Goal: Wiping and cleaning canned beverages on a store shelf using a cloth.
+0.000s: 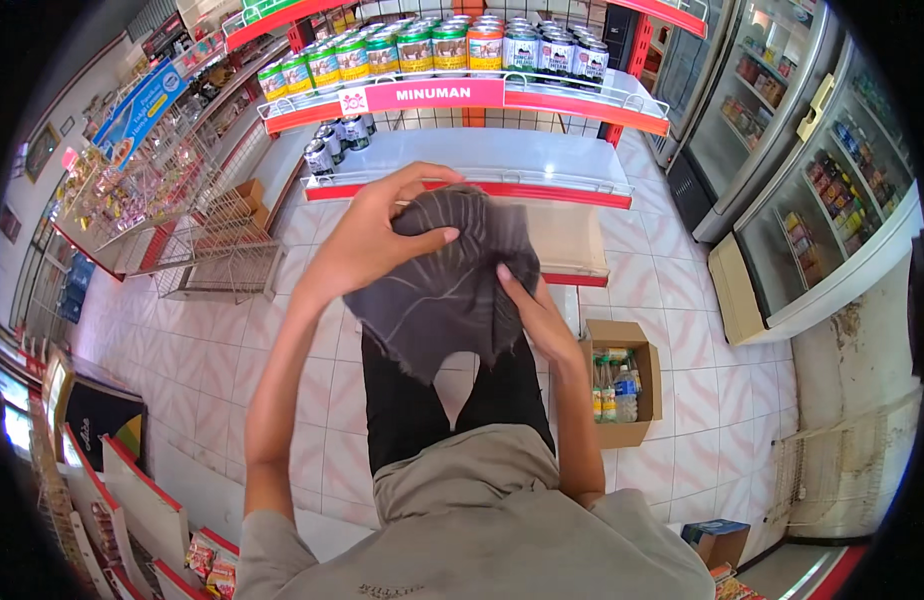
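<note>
A dark grey cloth (432, 300) with thin pale lines and frayed edges is bunched between my two hands, above my lap. My left hand (379, 236) grips its upper left part, with the thumb on top and the fingers behind. At its right side my right hand (533, 307) pinches a fold, thumb uppermost; its other fingers are mostly hidden. Beyond the cloth is a white metal shelf (492, 154) with a red front edge and several drink cans (327, 146) at its left end. The shelf above (627, 86) bears rows of green, orange and black cans (447, 49).
An open cardboard box (642, 435) of bottles stands on the tiled floor to the right. A low shelf (567, 240) lies under the cans' shelves. Glass-door refrigerators (822, 187) line the right side; a wire basket rack (222, 262) stands at the left.
</note>
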### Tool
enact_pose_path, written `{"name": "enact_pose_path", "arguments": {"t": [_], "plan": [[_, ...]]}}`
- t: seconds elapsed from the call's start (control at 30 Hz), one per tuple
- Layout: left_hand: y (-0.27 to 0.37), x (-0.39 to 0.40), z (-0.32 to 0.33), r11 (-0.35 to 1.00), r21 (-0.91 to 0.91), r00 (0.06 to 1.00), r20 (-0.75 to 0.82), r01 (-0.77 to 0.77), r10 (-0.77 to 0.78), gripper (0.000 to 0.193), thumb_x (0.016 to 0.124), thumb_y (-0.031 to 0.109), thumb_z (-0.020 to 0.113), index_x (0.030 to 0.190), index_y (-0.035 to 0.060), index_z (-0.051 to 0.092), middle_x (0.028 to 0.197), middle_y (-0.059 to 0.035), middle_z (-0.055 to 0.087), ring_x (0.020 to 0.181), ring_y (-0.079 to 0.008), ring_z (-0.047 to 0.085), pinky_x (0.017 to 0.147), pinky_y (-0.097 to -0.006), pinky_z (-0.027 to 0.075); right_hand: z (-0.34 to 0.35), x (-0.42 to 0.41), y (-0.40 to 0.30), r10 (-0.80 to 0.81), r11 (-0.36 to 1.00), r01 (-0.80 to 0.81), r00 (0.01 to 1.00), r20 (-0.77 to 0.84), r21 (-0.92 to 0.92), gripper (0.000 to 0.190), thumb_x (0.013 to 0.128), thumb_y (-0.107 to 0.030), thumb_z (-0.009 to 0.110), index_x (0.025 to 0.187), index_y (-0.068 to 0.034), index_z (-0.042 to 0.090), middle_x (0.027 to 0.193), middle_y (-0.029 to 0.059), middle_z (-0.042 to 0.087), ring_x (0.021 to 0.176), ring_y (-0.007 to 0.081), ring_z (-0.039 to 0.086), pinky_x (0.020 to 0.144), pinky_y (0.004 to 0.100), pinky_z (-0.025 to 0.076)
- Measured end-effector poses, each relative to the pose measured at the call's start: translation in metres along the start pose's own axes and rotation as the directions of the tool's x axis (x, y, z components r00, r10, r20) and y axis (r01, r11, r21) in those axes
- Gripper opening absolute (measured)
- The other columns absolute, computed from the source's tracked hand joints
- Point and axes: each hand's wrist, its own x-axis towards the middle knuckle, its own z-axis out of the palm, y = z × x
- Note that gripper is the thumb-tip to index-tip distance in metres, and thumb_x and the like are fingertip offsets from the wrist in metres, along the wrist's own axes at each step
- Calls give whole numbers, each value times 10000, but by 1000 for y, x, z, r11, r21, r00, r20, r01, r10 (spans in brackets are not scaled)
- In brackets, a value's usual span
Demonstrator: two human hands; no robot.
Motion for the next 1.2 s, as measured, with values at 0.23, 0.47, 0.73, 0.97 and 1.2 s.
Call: {"name": "enact_pose_path", "arguments": {"t": [0.23,0.47,0.73,0.97,1.2], "plan": [[54,12,-36,970,243,984,170,14,-57,535,804,2,794,1293,70,587,859,25,615,793,-19,506,701,-206,408,-51,-20,-57,38,913,104,942,334,-395,487,1044,-251,543,1419,46,452,1359,78,550,1220,158,507,1072,300,375],[84,66,-18,987,160,891,447,11,-82,551,819,195,822,1299,82,576,1097,-55,642,976,-106,563,912,-295,438,-68,1,1,-414,849,227,847,333,477,580,963,-138,644,1468,24,408,1431,114,529,1278,201,528,1106,364,398],[29,133,33,959,271,681,687,83,-253,631,834,141,817,1376,74,500,909,-61,734,832,-59,623,718,-241,501,-61,-18,55,-223,975,221,970,97,30,535,990,-183,586,1461,13,423,1459,123,505,1308,241,513,1139,394,368],[-1,198,48,844,478,605,754,-241,-255,661,793,264,821,1357,76,531,995,-116,715,907,-216,682,831,-366,540,-85,-65,52,-449,506,200,892,-58,-839,547,1016,-266,532,1493,-30,404,1519,124,436,1379,253,427,1178,381,299],[-16,352,67,237,895,844,226,-377,485,604,851,472,692,1291,66,605,1243,-169,640,1185,-333,597,1023,-481,436,-122,-120,183,-272,642,63,950,-151,-764,575,1008,-325,530,1507,-65,413,1535,114,429,1399,263,406,1175,371,290]]}}
